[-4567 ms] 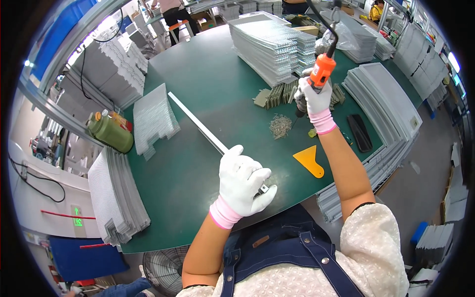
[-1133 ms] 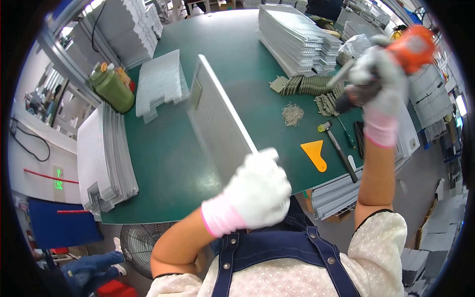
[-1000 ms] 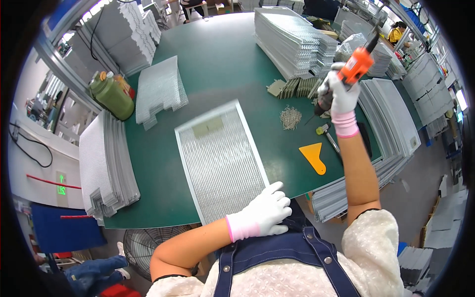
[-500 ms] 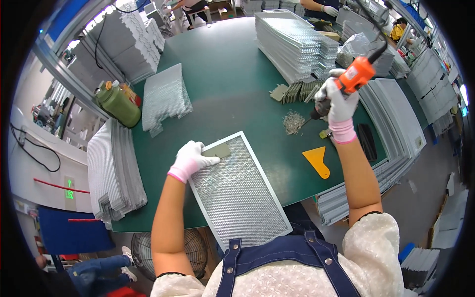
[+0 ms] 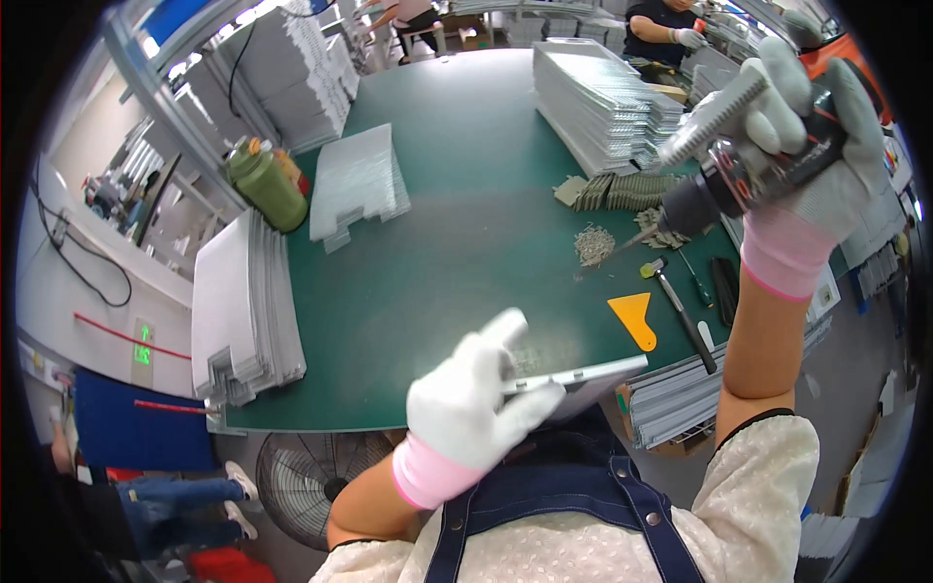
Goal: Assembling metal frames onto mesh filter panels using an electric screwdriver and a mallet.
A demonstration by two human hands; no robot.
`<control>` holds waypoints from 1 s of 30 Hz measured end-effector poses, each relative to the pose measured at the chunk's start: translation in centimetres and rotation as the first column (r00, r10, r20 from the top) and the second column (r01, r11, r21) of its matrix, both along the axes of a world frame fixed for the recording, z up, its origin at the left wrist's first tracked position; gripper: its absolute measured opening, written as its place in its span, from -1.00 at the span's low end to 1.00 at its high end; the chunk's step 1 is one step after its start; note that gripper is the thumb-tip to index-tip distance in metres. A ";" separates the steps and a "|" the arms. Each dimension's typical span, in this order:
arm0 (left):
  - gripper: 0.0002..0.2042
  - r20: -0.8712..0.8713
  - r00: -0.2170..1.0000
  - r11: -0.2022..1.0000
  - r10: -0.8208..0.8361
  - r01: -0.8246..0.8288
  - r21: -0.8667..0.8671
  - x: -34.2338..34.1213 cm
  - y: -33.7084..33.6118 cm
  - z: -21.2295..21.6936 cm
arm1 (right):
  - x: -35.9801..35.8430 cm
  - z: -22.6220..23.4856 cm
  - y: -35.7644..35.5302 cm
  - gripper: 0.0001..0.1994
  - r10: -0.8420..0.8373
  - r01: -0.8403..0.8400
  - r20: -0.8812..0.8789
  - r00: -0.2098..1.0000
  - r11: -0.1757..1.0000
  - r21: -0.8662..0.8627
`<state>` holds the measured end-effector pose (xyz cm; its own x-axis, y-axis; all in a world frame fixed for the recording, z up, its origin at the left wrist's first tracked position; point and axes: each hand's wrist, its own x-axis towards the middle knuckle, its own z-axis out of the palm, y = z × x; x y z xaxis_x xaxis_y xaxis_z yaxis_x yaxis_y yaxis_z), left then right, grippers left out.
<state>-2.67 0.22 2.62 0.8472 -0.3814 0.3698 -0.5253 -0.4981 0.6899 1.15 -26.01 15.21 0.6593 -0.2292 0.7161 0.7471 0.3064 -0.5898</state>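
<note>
Right now left hand (image 5: 476, 403), white glove with pink cuff, sits at about 6 o'clock near the table's front edge, fingers pinched around the near end of a flat metal mesh panel (image 5: 573, 377). Panel is seen nearly edge-on, raised off the table, running toward 3 o'clock from the glove. Right hand (image 5: 807, 170), same kind of glove, is up at 2 o'clock, fist wrapped tight on an orange-and-black power screwdriver (image 5: 748, 175), bit pointing down-left toward a small heap of screws (image 5: 593, 243).

Green table (image 5: 457, 194) fills the centre. On it: yellow scraper (image 5: 634, 319) at 3 o'clock, a hammer (image 5: 680, 306) and a screwdriver (image 5: 695, 282) just beside it, a tall stack of panels (image 5: 593, 97) at 1 o'clock, a smaller white stack (image 5: 355, 180) at 11 o'clock, a green bottle (image 5: 264, 183) at 10 o'clock near the table's edge.

Off the table, another panel stack (image 5: 243, 311) at 9 o'clock, more panels (image 5: 680, 398) below the front edge at 4 o'clock, a floor fan (image 5: 306, 476) at 7 o'clock. Another person (image 5: 661, 29) works at 12 o'clock behind the far edge. Workshop room, more stacks along the back.
</note>
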 end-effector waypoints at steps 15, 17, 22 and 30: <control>-0.89 -0.060 0.989 0.926 -0.134 0.104 -0.363 1.9 1.2 -0.9 | -1.0 -1.9 7.0 -0.60 0.082 -0.091 -0.085 0.993 0.990 -0.107; -0.90 -0.075 0.986 0.923 -0.152 0.114 -0.368 2.1 1.1 -1.1 | -0.8 -1.9 7.5 -0.59 0.088 -0.100 -0.101 0.991 0.988 -0.118; -0.62 0.289 0.922 0.965 -0.258 0.261 0.029 3.4 0.5 -0.8 | -0.4 -1.7 7.6 -0.58 0.109 -0.128 -0.137 0.985 0.981 -0.143; -0.42 -0.060 0.849 0.836 -0.525 0.527 0.151 4.1 1.2 0.4 | -0.5 -3.3 5.4 -0.58 0.113 -0.122 -0.071 0.991 0.983 -0.137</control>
<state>1.40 1.42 2.97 0.5079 -0.8224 0.2564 -0.7285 -0.2511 0.6374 0.66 -20.66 11.87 0.7204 -0.0476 0.6919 0.6709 0.3006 -0.6779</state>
